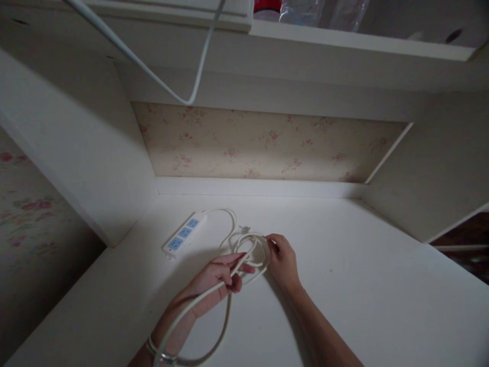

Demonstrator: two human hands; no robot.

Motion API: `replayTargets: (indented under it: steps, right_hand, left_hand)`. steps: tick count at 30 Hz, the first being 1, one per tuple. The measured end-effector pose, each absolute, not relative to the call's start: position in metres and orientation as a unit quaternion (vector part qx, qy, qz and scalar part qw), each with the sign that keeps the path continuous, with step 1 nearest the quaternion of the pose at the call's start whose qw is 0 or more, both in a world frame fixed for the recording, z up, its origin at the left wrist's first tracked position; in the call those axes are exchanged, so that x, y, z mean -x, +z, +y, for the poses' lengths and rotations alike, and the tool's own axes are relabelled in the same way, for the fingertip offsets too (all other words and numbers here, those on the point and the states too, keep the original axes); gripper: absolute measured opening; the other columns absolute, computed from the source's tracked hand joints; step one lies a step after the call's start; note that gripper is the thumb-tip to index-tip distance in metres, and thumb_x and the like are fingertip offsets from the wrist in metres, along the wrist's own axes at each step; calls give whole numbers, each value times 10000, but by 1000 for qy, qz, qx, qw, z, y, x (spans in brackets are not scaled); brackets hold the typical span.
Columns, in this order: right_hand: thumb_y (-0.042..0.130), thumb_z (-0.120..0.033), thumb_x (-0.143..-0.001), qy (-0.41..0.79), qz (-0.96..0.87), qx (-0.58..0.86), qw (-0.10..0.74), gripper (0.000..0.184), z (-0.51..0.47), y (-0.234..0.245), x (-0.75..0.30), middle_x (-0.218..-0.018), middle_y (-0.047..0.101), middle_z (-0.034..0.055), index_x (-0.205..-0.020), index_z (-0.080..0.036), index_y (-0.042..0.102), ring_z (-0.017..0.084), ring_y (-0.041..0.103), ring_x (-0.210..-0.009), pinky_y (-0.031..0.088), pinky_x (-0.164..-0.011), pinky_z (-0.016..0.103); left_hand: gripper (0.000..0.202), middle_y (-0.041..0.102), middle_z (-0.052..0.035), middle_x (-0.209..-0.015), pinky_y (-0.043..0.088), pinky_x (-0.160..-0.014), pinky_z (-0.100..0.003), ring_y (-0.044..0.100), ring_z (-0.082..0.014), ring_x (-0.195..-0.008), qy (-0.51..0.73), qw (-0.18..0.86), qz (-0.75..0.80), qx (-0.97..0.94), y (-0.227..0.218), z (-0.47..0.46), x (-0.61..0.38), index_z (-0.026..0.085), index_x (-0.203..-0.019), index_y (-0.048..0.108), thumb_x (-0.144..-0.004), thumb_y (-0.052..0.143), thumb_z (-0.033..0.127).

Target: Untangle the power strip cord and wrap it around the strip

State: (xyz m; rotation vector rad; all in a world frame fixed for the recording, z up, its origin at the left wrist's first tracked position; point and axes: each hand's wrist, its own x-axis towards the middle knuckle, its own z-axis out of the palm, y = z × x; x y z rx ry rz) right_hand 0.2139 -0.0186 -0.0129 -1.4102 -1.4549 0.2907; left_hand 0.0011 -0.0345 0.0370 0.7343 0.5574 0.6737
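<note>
A white power strip with blue sockets lies on the white desk. Its long white cord is gathered into loops in front of me. My left hand has its fingers closed on the near side of the loops, and a strand of cord runs back over that wrist. My right hand pinches the far right side of the coil. The plug pokes out just behind the coil.
A floral back panel and white side walls enclose the desk nook. A white cable hangs down from the shelf above. Clear bottles and something red stand on that shelf.
</note>
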Motion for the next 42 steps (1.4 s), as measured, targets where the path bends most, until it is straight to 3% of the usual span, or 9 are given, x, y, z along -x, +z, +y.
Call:
replayTargets:
  steps: [3,6,12,20,25,30,34,39,42]
  right_hand:
    - [453,-348,-880,121,-575,613,528,268,-12,-18,-222,-926,647,89,-875,-184,665,201,581,-832,472,-755,327]
    - [460,-385,-874,136,-557,626,529,296,-7,-25,-226,-937,650,92,-884,-181,673,201,585,-816,479,-743,332]
    - [485,-444,-861,150,-515,623,570,327,-2,-32,-229,-954,660,100,-911,-181,672,215,596,-846,488,-767,352]
    - [506,-430,-863,194,-514,592,590,291,-7,-18,-214,-961,668,73,-932,-193,658,193,611,-841,491,-753,320]
    - [568,-410,-825,284,-498,541,615,259,-11,-11,-203,-922,683,70,-924,-188,658,189,626,-808,503,-744,320]
    - [600,-393,-787,353,-516,517,585,226,-14,-10,-201,-1149,640,89,-754,-199,710,231,609,-1010,483,-889,380]
    - [600,-359,-782,337,-559,530,541,225,-13,-13,-201,-1130,630,83,-892,-215,733,208,614,-972,501,-859,350]
    - [599,-310,-770,286,-570,533,556,319,-14,-16,-200,-1262,530,113,-1059,-197,671,150,599,-782,527,-708,310]
    - [575,-267,-779,261,-585,521,564,361,-14,-20,-198,-1301,485,119,-1132,-208,622,142,571,-768,526,-692,311]
  left_hand:
    - [575,554,-23,-677,262,-477,-200,433,-65,-510,326,839,266,-346,40,-31,4,93,-1070,645,-528,470,12]
    - [609,431,32,-565,185,-420,-205,361,-52,-425,319,836,259,-364,41,-30,6,89,-1080,645,-503,461,26]
    - [622,373,56,-509,119,-375,-220,258,-34,-354,259,839,256,-404,37,-32,6,74,-1063,671,-483,449,44]
    - [629,412,44,-496,135,-360,-215,319,-48,-342,178,837,263,-445,31,-37,1,71,-1020,689,-449,427,42]
    - [579,403,52,-485,146,-366,-213,298,-49,-345,239,817,286,-440,31,-33,-1,76,-980,686,-458,435,51]
    - [517,406,61,-461,209,-389,-214,355,-66,-354,337,792,294,-415,33,-29,-1,95,-919,684,-457,453,63]
    - [513,408,57,-449,182,-372,-215,345,-69,-348,331,787,301,-424,31,-29,-2,85,-902,692,-450,449,66]
    - [495,402,49,-420,175,-374,-211,310,-61,-344,323,786,299,-434,27,-30,-4,78,-842,708,-427,437,65]
    - [483,404,42,-415,180,-365,-212,306,-60,-334,283,796,299,-444,24,-31,-7,72,-808,711,-416,430,64]
